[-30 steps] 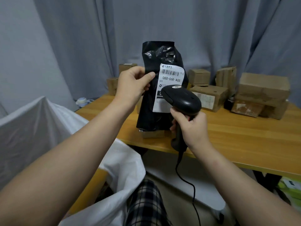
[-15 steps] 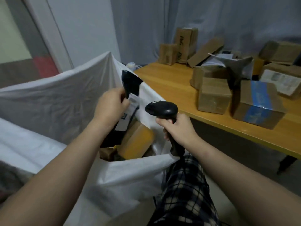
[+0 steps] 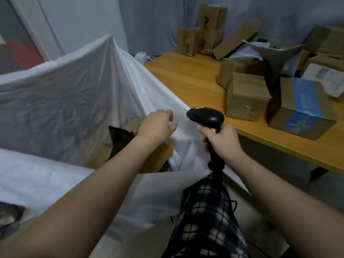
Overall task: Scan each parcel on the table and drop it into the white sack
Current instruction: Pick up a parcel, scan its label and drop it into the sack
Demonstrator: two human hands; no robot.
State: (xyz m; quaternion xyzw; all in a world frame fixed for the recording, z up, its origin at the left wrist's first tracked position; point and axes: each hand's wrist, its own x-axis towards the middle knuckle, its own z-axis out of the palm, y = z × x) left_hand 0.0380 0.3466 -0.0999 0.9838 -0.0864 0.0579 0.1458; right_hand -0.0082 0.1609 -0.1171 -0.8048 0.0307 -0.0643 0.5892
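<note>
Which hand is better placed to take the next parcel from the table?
Probably the left hand: it is empty, above the white sack. The right hand grips the scanner.

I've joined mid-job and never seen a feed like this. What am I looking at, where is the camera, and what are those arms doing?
There is no machine here: these are a person's two bare arms, filmed by one wide-angle camera worn on their head, looking forward and down. The right hand grips a black handheld barcode scanner by its handle. The left hand is open and holds nothing, above the mouth of the big white sack. Inside the sack lies a black plastic mailer bag. On the light wooden table more parcels wait, among them a plain brown cardboard box and a cardboard box with blue tape.
</note>
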